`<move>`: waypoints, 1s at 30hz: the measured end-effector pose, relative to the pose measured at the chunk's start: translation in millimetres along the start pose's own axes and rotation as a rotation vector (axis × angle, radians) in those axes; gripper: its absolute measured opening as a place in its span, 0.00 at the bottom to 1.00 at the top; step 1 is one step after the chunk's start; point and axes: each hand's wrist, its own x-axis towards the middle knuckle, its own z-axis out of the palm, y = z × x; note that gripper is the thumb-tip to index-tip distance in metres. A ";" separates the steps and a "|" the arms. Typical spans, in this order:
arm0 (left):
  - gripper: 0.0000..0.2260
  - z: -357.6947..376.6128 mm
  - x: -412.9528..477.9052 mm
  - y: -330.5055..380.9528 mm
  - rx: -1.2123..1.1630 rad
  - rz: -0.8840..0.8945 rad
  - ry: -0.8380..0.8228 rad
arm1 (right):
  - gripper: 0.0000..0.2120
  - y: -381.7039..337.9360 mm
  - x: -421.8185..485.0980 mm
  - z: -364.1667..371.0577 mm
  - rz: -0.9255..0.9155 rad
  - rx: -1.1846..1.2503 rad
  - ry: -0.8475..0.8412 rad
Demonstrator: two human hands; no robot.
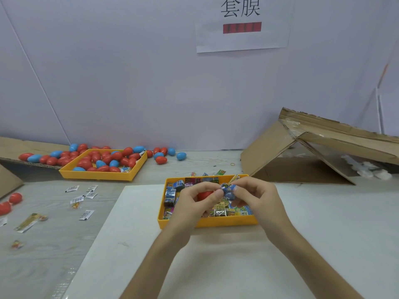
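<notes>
While the left hand (192, 200) curls around a smooth, rounded red egg (205, 195), the right hand (255, 196) pinches a crinkly, glossy blue packet (228, 189) against its tip. Directly beneath both hands sits a rectangular yellow plastic tray (207, 223) heaped with shiny wrapped packets.

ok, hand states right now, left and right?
Left hand: closed round a red egg, thumb tip against the blue wrapped packet.
Right hand: pinching that packet.

The egg (205, 195) is red, wrapper (227, 188) blue-printed, tray (216, 223) yellow.
</notes>
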 end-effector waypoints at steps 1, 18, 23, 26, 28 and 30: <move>0.07 -0.8 -0.2 0.3 -0.014 -0.004 -0.023 | 0.08 0.1 0.1 0.1 0.017 0.009 -0.007; 0.13 2.2 0.9 -3.1 -0.007 0.025 -0.086 | 0.06 -1.6 -3.5 1.2 -0.158 -0.113 0.060; 0.11 3.4 1.1 -3.5 0.098 0.048 -0.129 | 0.14 0.2 -3.3 -1.5 -0.165 -0.143 0.111; 0.11 2.6 0.6 -3.4 0.095 0.057 -0.172 | 0.16 0.3 -3.0 -2.6 -0.176 -0.188 0.162; 0.10 2.1 0.6 -3.6 0.093 0.068 -0.185 | 0.15 -0.5 -3.0 -1.6 -0.180 -0.164 0.180; 0.10 2.0 0.9 -3.7 0.118 0.078 -0.178 | 0.14 -1.0 -3.7 -0.3 -0.187 -0.134 0.172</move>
